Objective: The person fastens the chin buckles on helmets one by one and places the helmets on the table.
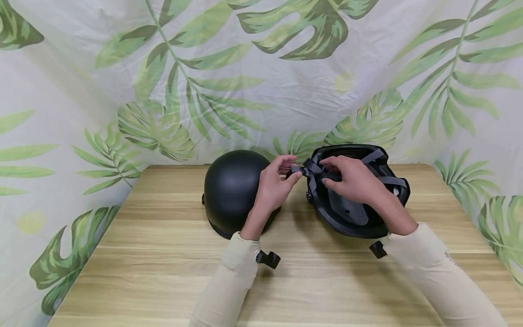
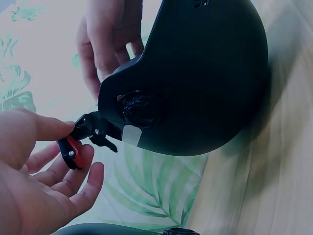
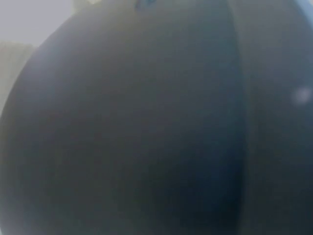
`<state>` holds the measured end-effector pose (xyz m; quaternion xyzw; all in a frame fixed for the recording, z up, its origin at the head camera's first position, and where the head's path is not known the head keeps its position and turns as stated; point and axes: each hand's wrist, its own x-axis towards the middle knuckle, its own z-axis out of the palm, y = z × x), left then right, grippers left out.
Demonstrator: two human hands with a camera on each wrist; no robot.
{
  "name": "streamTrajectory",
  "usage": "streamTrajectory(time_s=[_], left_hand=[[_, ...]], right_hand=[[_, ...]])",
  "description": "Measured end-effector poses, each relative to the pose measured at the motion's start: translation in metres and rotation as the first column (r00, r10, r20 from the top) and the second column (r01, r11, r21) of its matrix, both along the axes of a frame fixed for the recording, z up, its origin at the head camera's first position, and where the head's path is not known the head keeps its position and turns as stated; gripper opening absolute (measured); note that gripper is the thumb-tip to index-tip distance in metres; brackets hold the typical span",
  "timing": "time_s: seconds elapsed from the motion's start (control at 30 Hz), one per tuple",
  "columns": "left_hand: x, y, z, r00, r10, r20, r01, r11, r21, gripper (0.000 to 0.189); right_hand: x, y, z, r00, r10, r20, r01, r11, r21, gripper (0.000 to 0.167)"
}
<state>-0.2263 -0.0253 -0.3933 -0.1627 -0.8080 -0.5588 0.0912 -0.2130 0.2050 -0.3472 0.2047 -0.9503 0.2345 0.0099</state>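
An upturned black helmet [image 1: 359, 218] lies on the right with its padded inside and grey straps showing. At its left rim my left hand [image 1: 273, 184] pinches the chin strap's black buckle [image 2: 83, 128] between thumb and fingers; a red piece [image 2: 73, 147] shows on it. My right hand [image 1: 353, 179] reaches over the helmet's opening, thumb and fingers apart, fingertips close to the strap bundle [image 1: 312, 169]. In the left wrist view the right hand's fingers [image 2: 102, 46] hang loosely behind the rim. A dark blurred surface fills the right wrist view, hiding the hand there.
A second black helmet [image 1: 233, 190] sits dome up on the wooden table [image 1: 163, 272], partly behind my left forearm. Behind the table hangs a leaf-patterned cloth [image 1: 294, 104]. Black camera mounts [image 1: 268, 259] stick out from both sleeves.
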Motion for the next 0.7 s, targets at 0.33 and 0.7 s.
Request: streamTrajectory(time_s=[0.33, 0.7], left_hand=[[0.0, 0.0, 0.001, 1.0, -0.011, 0.007, 0.011, 1.0, 0.006, 0.042], [0.0, -0.002, 0.002, 0.999, 0.035, 0.001, -0.035, 0.998, 0.044, 0.04]], right_hand=[[-0.004, -0.014, -0.007, 0.999, -0.033, 0.027, 0.036, 0.994, -0.108, 0.047], [-0.002, -0.017, 0.0, 0.998, -0.065, -0.009, 0.063, 0.985, -0.163, 0.039]])
